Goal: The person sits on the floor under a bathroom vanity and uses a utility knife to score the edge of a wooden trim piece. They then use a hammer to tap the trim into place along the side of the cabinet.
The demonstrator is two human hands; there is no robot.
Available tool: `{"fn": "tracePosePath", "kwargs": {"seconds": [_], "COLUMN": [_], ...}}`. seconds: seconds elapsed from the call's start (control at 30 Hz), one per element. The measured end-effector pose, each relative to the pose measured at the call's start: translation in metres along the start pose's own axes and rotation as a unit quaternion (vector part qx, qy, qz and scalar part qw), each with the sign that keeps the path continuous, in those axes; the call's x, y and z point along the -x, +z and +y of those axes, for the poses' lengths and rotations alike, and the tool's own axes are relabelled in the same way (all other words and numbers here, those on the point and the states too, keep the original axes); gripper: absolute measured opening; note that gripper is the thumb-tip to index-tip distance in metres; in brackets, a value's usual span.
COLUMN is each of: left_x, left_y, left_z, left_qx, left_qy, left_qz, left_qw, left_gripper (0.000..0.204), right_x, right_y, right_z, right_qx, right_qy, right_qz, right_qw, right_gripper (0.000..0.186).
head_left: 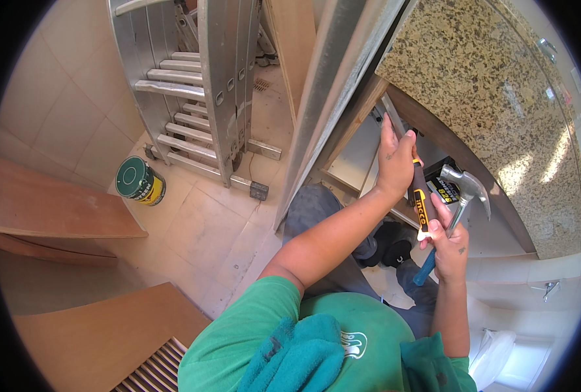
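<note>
In my left hand (397, 162), closed around its upper part, is a chisel (421, 199) with a black and yellow handle. Its flat metal blade points away toward the wooden cabinet frame (352, 127) under the counter; whether the tip touches wood I cannot tell. My right hand (450, 245) grips a claw hammer (463, 189) by its shaft, the steel head up and the blue grip (424, 269) hanging below. Fingers of that hand also reach the butt of the chisel handle. Behind the hammer head, a black container (444, 176) with yellow marks stands in the cabinet.
A speckled granite countertop (460, 72) overhangs the cabinet on the right. Long metal profiles (329, 85) lean close to my left arm. Farther left stand an aluminium ladder (222, 98) and a green-lidded tub (140, 181). Wooden panels (101, 336) lie at lower left.
</note>
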State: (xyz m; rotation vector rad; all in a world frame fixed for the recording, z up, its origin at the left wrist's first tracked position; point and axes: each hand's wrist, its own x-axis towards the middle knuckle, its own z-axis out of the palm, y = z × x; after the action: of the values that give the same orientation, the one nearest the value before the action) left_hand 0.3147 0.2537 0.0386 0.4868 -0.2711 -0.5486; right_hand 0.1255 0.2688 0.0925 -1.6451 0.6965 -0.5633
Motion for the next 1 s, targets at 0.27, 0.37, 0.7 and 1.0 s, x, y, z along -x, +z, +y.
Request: {"fn": "tracePosePath", "kwargs": {"seconds": [0.27,0.37,0.7,1.0], "left_x": [0.003,0.001,-0.002,-0.002], "left_y": [0.001,-0.004,-0.031,-0.039], "left_z": [0.005,0.008,0.024,0.035], "left_qx": [-0.003,-0.011,-0.154,-0.176], "left_qy": [-0.026,-0.027,-0.046,-0.073], "left_qz": [-0.011,-0.029,-0.039,-0.07], "left_qw": [1.0,0.999,0.986,0.979], "left_gripper": [0.076,0.075,0.068,0.066], "right_x": [0.003,0.005,0.017,0.017], "right_y": [0.006,0.012,0.034,0.037], "right_z": [-0.013,-0.014,-0.014,-0.02], "right_qx": [0.011,0.014,-0.008,-0.018], "right_qy": [0.015,0.011,0.033,0.027], "right_qz": [0.008,0.018,0.035,0.038], "right_qw": [1.0,1.0,0.999,0.999], "right_gripper": [0.055,0.056,0.055,0.053]}}
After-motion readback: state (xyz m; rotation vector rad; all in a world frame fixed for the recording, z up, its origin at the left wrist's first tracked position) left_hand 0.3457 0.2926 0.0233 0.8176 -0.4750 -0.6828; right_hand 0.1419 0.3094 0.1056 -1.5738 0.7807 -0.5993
